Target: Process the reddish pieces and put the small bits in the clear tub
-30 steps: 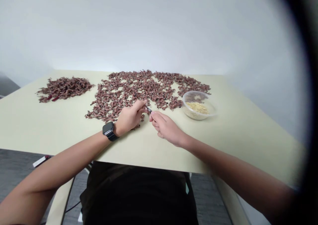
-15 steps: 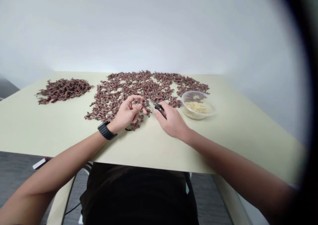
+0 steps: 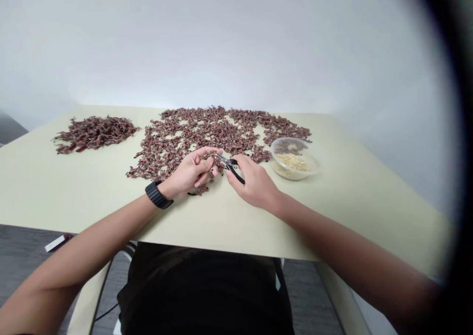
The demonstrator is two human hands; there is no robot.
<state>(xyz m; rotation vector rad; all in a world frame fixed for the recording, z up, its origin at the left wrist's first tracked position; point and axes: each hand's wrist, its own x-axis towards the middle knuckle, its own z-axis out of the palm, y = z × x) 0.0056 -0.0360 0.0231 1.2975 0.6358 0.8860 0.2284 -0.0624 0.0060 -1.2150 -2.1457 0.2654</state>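
Above the near edge of the scattered pieces, my left hand (image 3: 192,170) pinches a small reddish-brown piece (image 3: 216,159) between thumb and fingers; its exact kind is too small to make out. My right hand (image 3: 255,180) is closed round the black handles of small pliers (image 3: 229,163). The handles stand apart, and the metal jaws point left, meeting the piece at my left fingertips. Under and beyond my hands spreads a wide layer of similar reddish-brown pieces (image 3: 210,128), with dark bits among them.
Right of my right hand stands a clear plastic bowl (image 3: 314,166) with tiny golden-yellow bits (image 3: 293,162) inside. A denser pile of reddish-brown pieces (image 3: 98,132) lies at the left of the pale yellow table (image 3: 207,226). The white wall (image 3: 229,44) rises behind the table.
My right hand has turned a little, and the pliers' jaws have moved left and down to the piece in my left fingers. The handles show wider apart.
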